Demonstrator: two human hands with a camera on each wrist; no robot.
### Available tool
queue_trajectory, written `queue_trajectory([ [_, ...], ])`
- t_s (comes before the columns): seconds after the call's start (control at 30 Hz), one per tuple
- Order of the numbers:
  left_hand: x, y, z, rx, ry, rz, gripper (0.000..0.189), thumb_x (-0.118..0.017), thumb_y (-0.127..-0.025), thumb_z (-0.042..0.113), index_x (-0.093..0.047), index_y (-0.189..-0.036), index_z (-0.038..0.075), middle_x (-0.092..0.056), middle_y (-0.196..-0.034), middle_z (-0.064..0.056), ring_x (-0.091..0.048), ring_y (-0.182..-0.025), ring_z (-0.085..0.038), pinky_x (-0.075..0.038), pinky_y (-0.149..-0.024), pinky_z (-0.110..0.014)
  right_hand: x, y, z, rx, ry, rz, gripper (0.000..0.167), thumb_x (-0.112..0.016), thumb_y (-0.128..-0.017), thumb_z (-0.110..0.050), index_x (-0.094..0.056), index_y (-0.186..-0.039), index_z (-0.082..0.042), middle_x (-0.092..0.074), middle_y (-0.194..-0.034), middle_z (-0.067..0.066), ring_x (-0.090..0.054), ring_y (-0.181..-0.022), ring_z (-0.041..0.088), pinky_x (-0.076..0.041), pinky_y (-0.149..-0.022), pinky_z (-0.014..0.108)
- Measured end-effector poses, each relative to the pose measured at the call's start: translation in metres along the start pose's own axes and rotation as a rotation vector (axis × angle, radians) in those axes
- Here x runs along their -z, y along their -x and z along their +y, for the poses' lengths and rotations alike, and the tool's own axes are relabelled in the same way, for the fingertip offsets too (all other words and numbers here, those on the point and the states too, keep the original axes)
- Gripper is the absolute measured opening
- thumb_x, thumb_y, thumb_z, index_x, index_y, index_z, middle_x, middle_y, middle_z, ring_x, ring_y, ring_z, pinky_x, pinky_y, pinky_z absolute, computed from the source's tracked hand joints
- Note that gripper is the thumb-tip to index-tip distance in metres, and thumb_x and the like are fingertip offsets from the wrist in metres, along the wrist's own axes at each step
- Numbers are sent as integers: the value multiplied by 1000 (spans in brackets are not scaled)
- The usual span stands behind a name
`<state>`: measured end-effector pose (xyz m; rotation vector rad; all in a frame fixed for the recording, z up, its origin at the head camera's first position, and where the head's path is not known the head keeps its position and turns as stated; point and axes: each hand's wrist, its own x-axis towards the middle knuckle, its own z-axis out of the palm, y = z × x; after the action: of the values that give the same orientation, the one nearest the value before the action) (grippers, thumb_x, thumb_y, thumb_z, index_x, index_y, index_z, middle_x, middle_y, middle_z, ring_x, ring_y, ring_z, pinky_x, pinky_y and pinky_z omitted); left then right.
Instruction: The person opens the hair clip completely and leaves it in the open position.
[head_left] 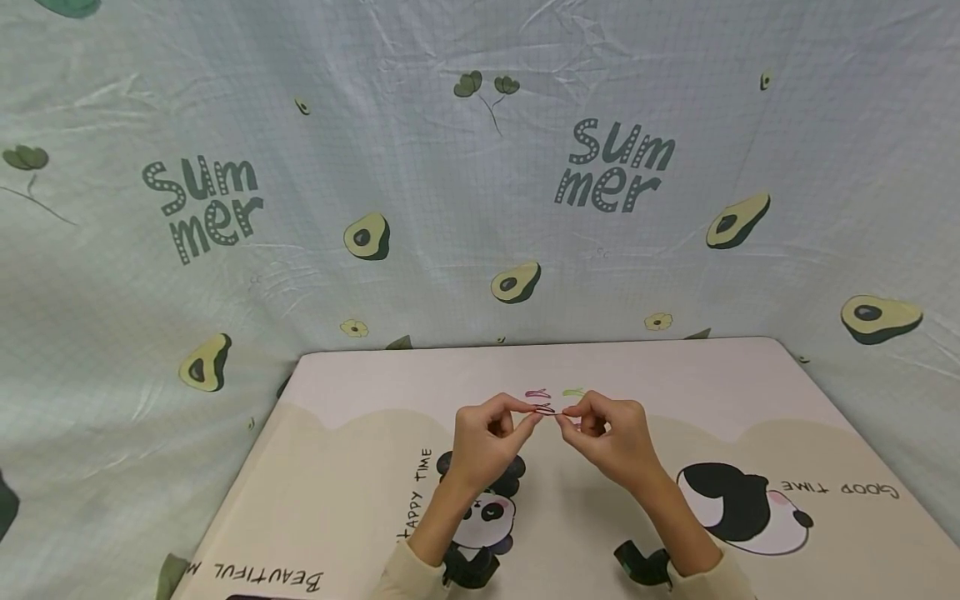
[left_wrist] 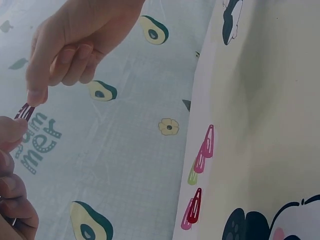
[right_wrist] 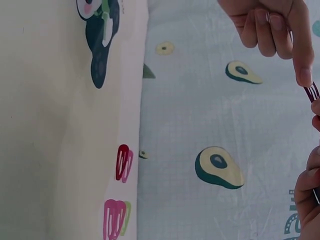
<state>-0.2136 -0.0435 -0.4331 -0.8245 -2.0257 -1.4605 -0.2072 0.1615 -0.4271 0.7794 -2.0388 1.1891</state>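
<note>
Between both hands, held above the table, is a dark purple-red snap hair clip [left_wrist: 24, 112]. My left hand [head_left: 486, 443] pinches one end with thumb and index finger. The other end is pinched the same way by my right hand [head_left: 617, 435]. Past the fingers, more snap clips lie on the table in two groups. One has a red clip [left_wrist: 195, 206] overlapping a pink clip [left_wrist: 186, 216]. In the other, two pink clips [right_wrist: 111, 220] lie partly over a green clip [right_wrist: 127, 216].
The table [head_left: 337, 483] has a pale cover printed with a panda [head_left: 487, 518] and a dog [head_left: 742, 508]. Behind it hangs a light curtain [head_left: 450, 183] with avocado prints. A dark object [head_left: 255, 597] just shows at the bottom edge of the head view.
</note>
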Motion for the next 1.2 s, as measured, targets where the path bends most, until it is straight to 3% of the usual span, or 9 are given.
queue_trajectory([
  [0.5, -3, 2, -2, -63, -61, 7, 12, -81, -82, -1, -74, -89, 6, -44, -49, 0, -30, -49, 8, -26, -46, -9, -1, 2, 1, 13, 1, 10, 29, -85, -67, 12, -69, -77, -10, -55, -55, -6, -41, -53, -4, -37, -48, 11],
  [1.2, -3, 2, -2, -69, -72, 26, 13, -81, -81, -1, -73, -88, 7, -43, -49, 0, -30, -50, 9, -25, -47, -8, -2, 2, 2, 32, 17, 22, 30, -85, -66, 12, -68, -77, -10, -51, -54, -7, -39, -54, -5, -36, -48, 11],
])
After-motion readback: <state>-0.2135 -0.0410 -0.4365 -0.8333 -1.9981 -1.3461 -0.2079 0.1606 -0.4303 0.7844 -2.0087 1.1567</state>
